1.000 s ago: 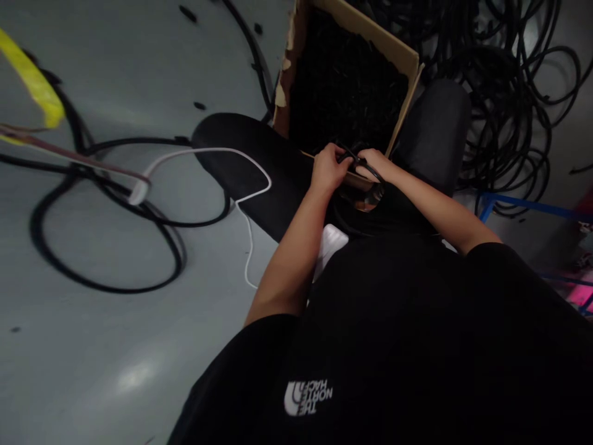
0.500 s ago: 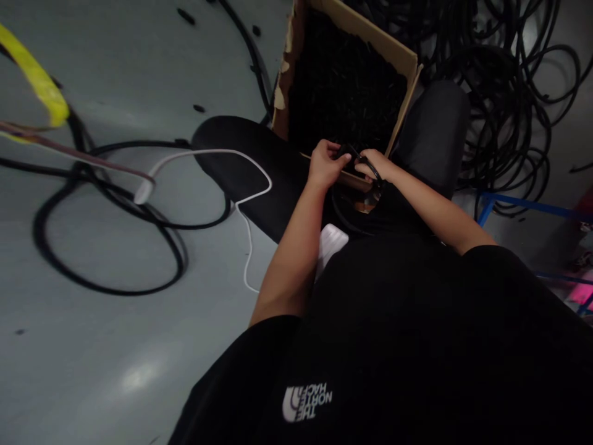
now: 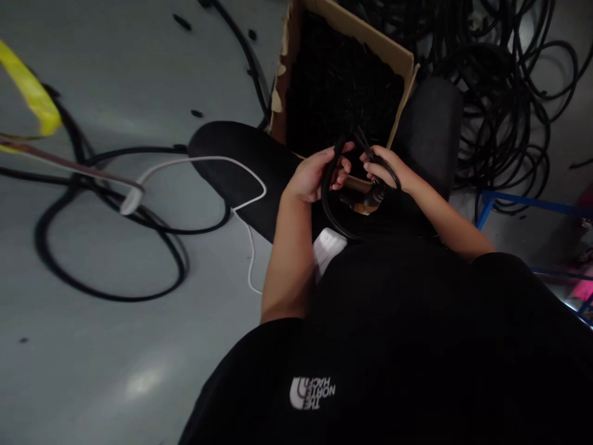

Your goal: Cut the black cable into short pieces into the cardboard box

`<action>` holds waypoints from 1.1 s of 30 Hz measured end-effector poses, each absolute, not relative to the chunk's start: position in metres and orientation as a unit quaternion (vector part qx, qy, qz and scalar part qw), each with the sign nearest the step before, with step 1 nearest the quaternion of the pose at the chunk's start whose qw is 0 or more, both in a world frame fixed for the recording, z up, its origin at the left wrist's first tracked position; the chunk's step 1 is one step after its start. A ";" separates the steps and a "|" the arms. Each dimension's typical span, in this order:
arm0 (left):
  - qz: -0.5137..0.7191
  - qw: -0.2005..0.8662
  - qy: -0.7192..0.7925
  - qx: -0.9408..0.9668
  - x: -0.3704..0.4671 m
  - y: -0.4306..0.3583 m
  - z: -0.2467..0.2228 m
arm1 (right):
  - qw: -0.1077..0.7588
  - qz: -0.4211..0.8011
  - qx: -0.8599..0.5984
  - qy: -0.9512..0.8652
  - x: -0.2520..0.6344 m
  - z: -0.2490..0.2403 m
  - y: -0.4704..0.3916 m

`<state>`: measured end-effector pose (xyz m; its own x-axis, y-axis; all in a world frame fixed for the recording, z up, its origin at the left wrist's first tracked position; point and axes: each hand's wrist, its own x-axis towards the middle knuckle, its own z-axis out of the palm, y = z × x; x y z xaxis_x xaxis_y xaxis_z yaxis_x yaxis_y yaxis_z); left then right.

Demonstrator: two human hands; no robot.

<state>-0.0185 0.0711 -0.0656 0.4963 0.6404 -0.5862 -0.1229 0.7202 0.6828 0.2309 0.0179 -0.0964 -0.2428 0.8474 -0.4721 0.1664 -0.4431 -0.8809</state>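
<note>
We have lifted the thick black rubber cable [image 3: 330, 196] off our lap since a second ago; it now loops just before the open cardboard box [image 3: 402, 59]. Our left hand [image 3: 311, 176] clenches the loop, our right hand [image 3: 386, 168] grips its strand, so we are gathering it.

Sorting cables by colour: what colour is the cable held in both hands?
Black. The cable loops between the left hand and right hand, head view.
</note>
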 end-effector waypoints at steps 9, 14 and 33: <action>0.169 0.811 0.414 0.376 -0.012 0.067 -0.095 | 0.304 0.645 -0.556 -0.428 0.221 -0.110 0.034; 0.165 0.800 0.422 0.394 -0.006 0.067 -0.099 | 0.280 0.617 -0.584 -0.447 0.216 -0.096 0.041; 0.371 0.674 0.512 0.381 0.003 0.080 -0.093 | 0.227 0.667 -0.580 -0.409 0.209 -0.055 -0.024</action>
